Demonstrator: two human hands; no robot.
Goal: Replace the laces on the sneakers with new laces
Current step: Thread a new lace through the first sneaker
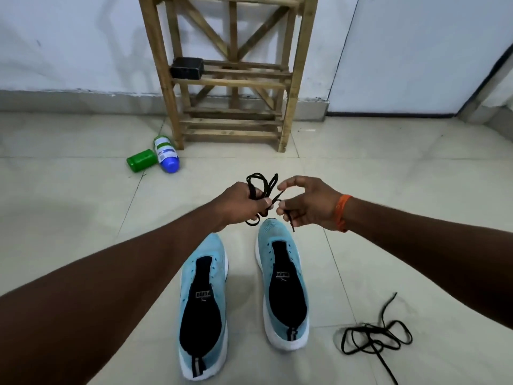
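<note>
A bundled black lace (262, 191) is gripped by the left hand (238, 202); its end is pinched by the right hand (308, 204) just beside it, above unlaced sneakers (280, 282).

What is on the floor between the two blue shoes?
Nothing: between the left sneaker and right sneaker the head view shows only bare floor tile.

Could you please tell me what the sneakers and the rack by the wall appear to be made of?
The sneakers look like light blue knit fabric with a matte, finely textured upper, over white, probably foam or rubber, soles. The rack looks like unfinished wood, perhaps bamboo or pine: pale brown slats with visible grain and no gloss.
</note>
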